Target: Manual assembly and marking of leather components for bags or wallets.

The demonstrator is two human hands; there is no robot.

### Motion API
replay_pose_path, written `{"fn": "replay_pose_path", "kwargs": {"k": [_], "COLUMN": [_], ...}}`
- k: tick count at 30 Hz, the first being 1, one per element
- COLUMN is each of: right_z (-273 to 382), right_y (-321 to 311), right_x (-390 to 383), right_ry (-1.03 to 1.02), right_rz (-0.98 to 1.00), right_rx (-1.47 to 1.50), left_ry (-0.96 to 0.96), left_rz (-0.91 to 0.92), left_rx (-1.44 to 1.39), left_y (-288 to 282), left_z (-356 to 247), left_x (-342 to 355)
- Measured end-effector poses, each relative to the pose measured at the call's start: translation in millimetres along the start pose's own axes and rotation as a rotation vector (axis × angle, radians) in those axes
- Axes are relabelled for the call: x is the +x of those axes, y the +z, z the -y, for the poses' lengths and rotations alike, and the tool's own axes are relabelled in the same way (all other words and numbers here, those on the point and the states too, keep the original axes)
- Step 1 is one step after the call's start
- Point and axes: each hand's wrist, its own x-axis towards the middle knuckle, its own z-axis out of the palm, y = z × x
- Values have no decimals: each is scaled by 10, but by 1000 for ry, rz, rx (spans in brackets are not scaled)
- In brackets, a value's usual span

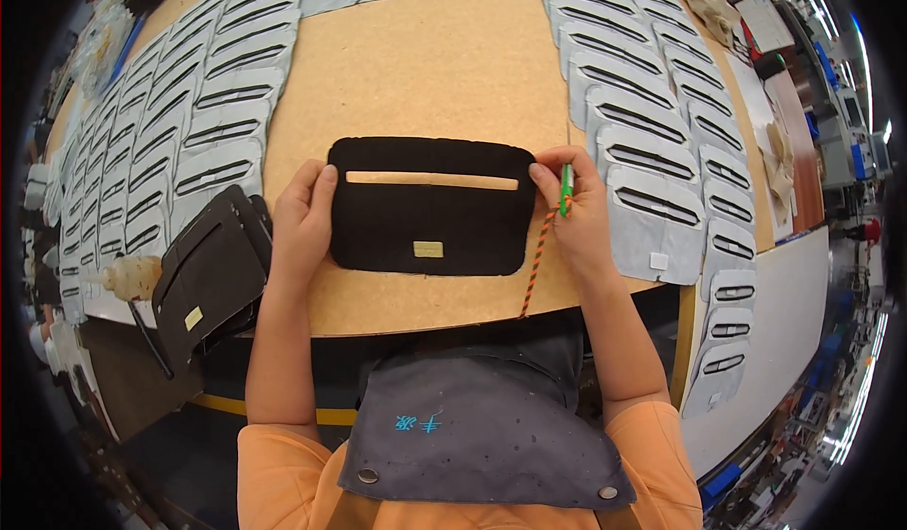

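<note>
A flat black fabric panel (425, 218) with rounded corners lies in front of me at the table's near edge. A long slot near its top shows the tan board beneath, and a small yellowish label (428, 248) sits low at its middle. My left hand (307, 204) pinches the panel's upper left edge. At the upper right corner my right hand (576, 204) pinches it between thumb and finger. Tucked in that same hand is a small green tool (566, 190), its kind unclear, with an orange-and-black cord (537, 261) hanging down to the table edge.
Several similar black panels (213, 270) are stacked at the left edge, beside a brown-stained bottle (132, 277). Overlapping rows of grey slotted pieces (227, 133) cover the table's left side. More grey pieces (652, 199) line the right. A white surface (779, 313) adjoins there.
</note>
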Motion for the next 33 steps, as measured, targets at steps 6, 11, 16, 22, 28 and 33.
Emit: {"fn": "replay_pose_path", "kwargs": {"k": [6,11,16,22,28,33], "right_z": [-50,28,22,-10,74,342], "right_y": [-73,-6,-3,-42,-156,-100], "right_x": [-14,-30,-21,-47,-95,-259], "right_ry": [-129,-68,-99,-242,-249,-295], "right_rz": [-40,-63,-94,-68,-112,-153], "right_rx": [-95,-97,-100,-164,-146,-346], "left_ry": [22,34,101,242,344,306], "left_rz": [-8,-14,-28,-88,-237,67], "left_rx": [-35,-10,64,97,-58,276], "left_y": [75,50,71,43,-356,-12], "left_z": [-29,-76,-98,-92,-1036,-1365], "left_x": [-1,-32,-21,-113,-440,-485]}}
